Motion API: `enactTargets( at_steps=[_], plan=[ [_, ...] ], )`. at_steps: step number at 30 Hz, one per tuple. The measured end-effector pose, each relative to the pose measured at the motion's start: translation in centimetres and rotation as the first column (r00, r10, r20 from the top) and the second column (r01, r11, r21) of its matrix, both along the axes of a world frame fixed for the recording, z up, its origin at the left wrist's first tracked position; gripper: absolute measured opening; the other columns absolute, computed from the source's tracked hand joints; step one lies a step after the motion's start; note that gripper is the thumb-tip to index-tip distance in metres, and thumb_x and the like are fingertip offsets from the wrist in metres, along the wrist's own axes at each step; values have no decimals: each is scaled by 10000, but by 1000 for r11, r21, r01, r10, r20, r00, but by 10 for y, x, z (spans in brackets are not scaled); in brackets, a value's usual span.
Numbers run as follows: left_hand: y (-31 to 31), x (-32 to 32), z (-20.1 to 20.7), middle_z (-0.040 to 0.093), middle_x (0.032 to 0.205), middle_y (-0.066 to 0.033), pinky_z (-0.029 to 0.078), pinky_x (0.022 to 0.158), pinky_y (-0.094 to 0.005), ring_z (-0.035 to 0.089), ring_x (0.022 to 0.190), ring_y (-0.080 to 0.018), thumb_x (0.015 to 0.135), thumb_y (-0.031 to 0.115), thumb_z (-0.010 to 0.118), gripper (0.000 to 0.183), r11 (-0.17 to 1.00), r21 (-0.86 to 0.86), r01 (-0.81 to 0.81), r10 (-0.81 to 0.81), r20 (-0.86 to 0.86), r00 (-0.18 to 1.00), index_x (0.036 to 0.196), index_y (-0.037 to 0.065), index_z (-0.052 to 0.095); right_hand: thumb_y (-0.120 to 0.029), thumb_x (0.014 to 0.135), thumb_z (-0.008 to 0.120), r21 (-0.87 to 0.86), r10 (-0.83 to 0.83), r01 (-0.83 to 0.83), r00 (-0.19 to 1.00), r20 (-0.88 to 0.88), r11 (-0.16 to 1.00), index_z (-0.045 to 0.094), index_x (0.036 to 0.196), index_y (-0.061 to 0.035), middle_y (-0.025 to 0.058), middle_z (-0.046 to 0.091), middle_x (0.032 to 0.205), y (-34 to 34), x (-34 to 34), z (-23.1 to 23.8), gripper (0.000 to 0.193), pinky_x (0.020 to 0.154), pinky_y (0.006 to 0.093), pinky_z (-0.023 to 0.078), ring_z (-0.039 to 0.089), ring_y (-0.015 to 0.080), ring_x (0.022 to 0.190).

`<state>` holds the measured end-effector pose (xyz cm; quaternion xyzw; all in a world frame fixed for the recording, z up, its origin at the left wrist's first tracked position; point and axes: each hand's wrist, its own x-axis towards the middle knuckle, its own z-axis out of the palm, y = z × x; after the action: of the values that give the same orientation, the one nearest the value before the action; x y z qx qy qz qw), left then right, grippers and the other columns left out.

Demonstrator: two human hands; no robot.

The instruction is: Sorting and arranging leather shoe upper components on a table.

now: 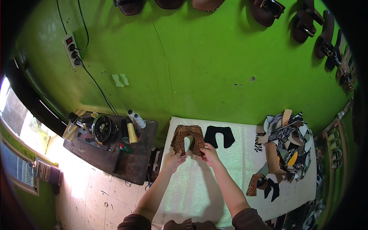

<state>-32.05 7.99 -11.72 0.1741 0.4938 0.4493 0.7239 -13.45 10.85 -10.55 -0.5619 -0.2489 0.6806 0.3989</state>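
The left hand (175, 161) and right hand (209, 155) hold in fingers the spotted piece (188, 129), near the black piece (219, 130)

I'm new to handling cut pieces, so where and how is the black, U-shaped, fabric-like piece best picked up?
The black U-shaped piece is probably best pinched at its right leg, from the near right: its legs point to the near side, its right is free, and the brown leopard-print U-shaped piece sits close on its left.
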Motion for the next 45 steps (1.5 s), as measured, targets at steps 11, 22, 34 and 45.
enactTargets(
  at_steps=[11,22,34,45],
  plan=[
    [42,-2,-22,628,914,-86,484,693,-292,611,820,-172,919,151,424,146,998,55,-11,25,-257,966,1007,42,469,7,852,448,185,-109,68,969,222,980,463,1138,-53,66,549,944,45,-17,-31,292,596,291,543,570,170,823],
    [44,-5,-30,627,683,-121,480,529,-322,619,581,-207,902,264,454,283,977,152,148,25,-777,629,813,11,543,-30,823,507,385,-188,-58,799,571,921,506,1113,-5,89,597,910,35,-19,-52,291,678,301,460,573,168,794],
    [62,-10,11,611,757,-149,482,613,-390,607,691,-296,835,307,513,265,917,16,398,57,-994,-90,820,53,587,-159,811,541,432,-318,-480,304,898,764,530,1064,-51,138,562,975,45,-29,-16,276,731,366,457,545,288,911],
    [119,15,-32,368,1319,-140,259,1012,-416,345,1221,-297,797,191,540,483,721,238,651,419,-898,-135,1254,83,425,-166,796,520,342,-413,-741,97,906,577,457,1247,-164,148,425,1264,95,-44,-49,456,951,443,320,393,318,1167]
  ],
)
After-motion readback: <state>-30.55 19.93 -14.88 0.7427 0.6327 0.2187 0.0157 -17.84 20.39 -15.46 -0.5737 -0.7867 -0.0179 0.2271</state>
